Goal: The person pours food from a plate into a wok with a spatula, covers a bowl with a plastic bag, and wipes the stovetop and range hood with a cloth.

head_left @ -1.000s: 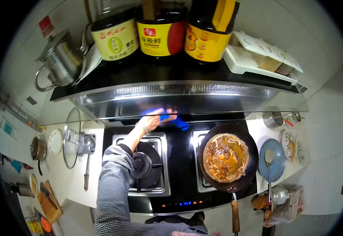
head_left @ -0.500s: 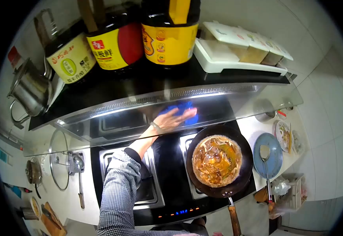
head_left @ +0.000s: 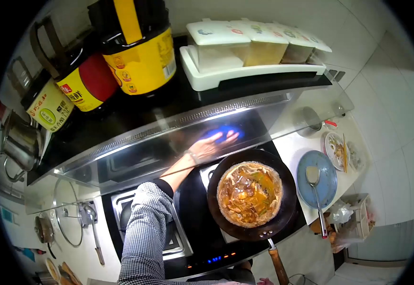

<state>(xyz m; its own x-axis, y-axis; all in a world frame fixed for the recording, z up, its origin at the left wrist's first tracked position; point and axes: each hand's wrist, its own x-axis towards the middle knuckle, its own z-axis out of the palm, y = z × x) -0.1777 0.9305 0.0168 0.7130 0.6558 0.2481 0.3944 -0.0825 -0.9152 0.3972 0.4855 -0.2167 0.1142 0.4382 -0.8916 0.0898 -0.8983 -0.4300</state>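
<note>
Behind the glass hood panel, my left hand (head_left: pixel 208 146) reaches up and presses a bright blue cloth (head_left: pixel 225 135) to the dark surface under the light. Its fingers are on the cloth and slightly smeared. Below and to the right of it stands a dark wok (head_left: pixel 290 202) holding a bubbling brown-orange stew (head_left: pixel 249 194) with pieces of food in it. The wok's wooden handle (head_left: pixel 278 267) points towards me. A small pinkish bit at the bottom edge, close to that handle, appears to be my right hand (head_left: pixel 265 281); its fingers cannot be made out.
The glass hood panel (head_left: pixel 150 178) slants over the cooktop. Sauce bottles and a white seasoning box (head_left: pixel 259 70) stand on the hood shelf. On the right, a spatula (head_left: pixel 312 175) rests on a blue plate (head_left: pixel 329 187). A glass lid (head_left: pixel 68 223) and ladle (head_left: pixel 93 216) lie left.
The view has shifted, so the bottles and wok sit further left. My left hand has slid with the blue cloth to the right along the hood.
</note>
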